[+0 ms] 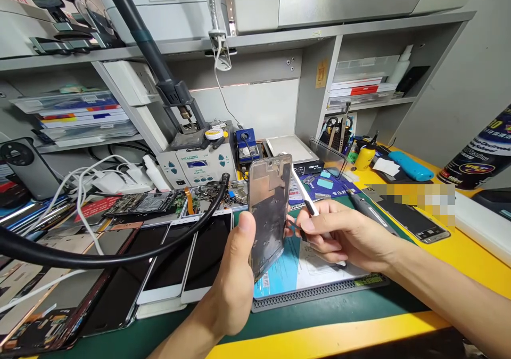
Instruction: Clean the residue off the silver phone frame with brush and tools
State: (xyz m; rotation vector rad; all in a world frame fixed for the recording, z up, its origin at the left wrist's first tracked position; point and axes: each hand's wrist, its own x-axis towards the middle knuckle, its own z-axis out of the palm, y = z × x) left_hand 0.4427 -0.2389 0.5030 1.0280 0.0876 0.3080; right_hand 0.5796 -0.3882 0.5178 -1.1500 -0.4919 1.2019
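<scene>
Upright in my left hand (235, 274) is a phone frame (269, 215), its bare grey and coppery inner face turned toward me. My thumb lies along its left edge. My right hand (339, 231), fingers pinched together, holds a white and black pen-like tool (306, 196) close to the frame's right edge. A dark slim tip shows between that hand and the frame; what it belongs to is unclear. Below both hands lies a blue and white sheet (311, 268) on a grey mat (319, 296).
Several phones and screens (207, 252) lie at the left, crossed by a black hose (139, 258). Behind stands a soldering station (199, 164). At the right are a phone housing (411, 220), a yellow bottle (364, 156) and a dark spray can (479, 151).
</scene>
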